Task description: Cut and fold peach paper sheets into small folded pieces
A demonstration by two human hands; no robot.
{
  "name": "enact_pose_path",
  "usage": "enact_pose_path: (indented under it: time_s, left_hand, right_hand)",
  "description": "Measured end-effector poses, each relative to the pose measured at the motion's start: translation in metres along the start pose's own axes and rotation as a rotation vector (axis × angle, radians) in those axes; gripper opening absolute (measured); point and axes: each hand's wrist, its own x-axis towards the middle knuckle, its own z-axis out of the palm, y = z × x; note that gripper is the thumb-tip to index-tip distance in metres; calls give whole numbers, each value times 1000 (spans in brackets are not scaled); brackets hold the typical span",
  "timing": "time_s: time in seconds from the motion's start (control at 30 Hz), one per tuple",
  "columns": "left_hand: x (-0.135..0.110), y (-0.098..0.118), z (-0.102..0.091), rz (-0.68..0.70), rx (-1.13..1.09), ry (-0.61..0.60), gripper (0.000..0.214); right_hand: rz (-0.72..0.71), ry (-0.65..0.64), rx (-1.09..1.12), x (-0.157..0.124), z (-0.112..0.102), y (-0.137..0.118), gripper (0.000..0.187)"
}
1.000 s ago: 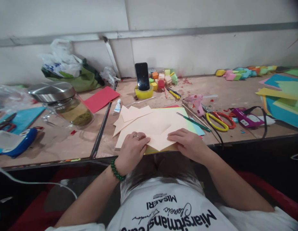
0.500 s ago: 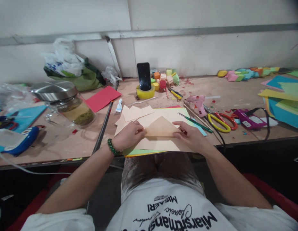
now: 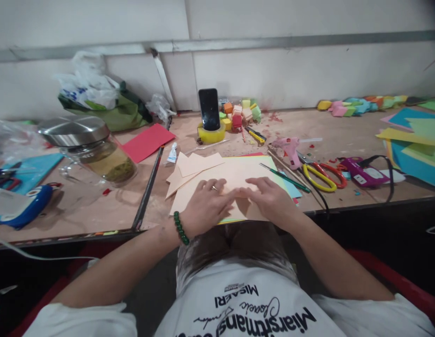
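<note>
A small folded cream paper is almost wholly covered by my two hands, above a stack of pale paper sheets (image 3: 234, 167). My left hand (image 3: 210, 202), with a ring and a green bead bracelet (image 3: 181, 228), bends its fingers over the paper's left part. From the other side, my right hand (image 3: 269, 199) closes on the right part, thumb and forefinger pointing inward. Both thumbs meet near the middle, along the lower fold. Cut cream pieces (image 3: 199, 164) lie beyond my left hand. A green-handled pointed tool (image 3: 287, 179) rests beside my right hand.
Rightward lie yellow-handled scissors (image 3: 319, 178), a pink glue gun (image 3: 291, 152) and a purple power socket (image 3: 363, 173). A phone (image 3: 209, 109) stands in a yellow tape roll (image 3: 212, 135) behind the sheets. Left are a glass tea jar (image 3: 112, 164) and red paper (image 3: 150, 142).
My left hand has moved right and turned over the folded paper, and my right hand has shifted slightly inward. The thumbs have come together, and the paper's raised peak is now hidden.
</note>
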Motion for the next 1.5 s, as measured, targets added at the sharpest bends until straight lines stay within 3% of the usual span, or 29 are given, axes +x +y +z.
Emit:
enact_pose_path:
  time_s: [0.07,0.17,0.33,0.5,0.73,0.87,0.97,1.1,1.2,1.27,1.33,1.43,1.5]
  left_hand:
    - [-2,7,1,75,0,-36,52]
    - [-8,8,4,75,12,-41,56]
    - [-30,-6,2,-105,-16,-14,49]
    - [-46,-18,0,-135,-29,-15,39]
    - [-26,-32,5,-273,-133,-16,30]
    - [-16,-31,9,-335,-349,16,44]
    - [-12,-26,9,-404,-535,28,42]
    - [-17,-18,2,-280,-536,212,26]
    - [-29,-8,-8,-68,-326,453,18]
    - [-38,-1,-13,77,-150,564,20]
    - [-46,6,-15,177,-32,616,24]
    - [-54,14,-12,218,13,613,27]
    - [-57,15,-9,191,8,569,28]
  right_hand:
    - [-122,-87,8,3,-4,-3,23]
    - [-157,-178,32,4,-11,-3,21]
    - [-43,-174,126,-18,-25,9,26]
    - [96,-96,81,-43,-31,16,33]
    - [127,-16,163,-50,-28,16,33]
    - [170,9,168,-52,-27,14,30]
    - [187,-1,160,-50,-27,11,28]
    - [311,54,144,-39,-29,9,25]
    - [406,171,146,-27,-30,6,58]
    - [372,217,201,-19,-30,3,65]
    - [261,256,274,-12,-30,-1,49]
    - [98,250,354,-8,-28,-5,16]
    - [69,203,377,-9,-26,-7,14]
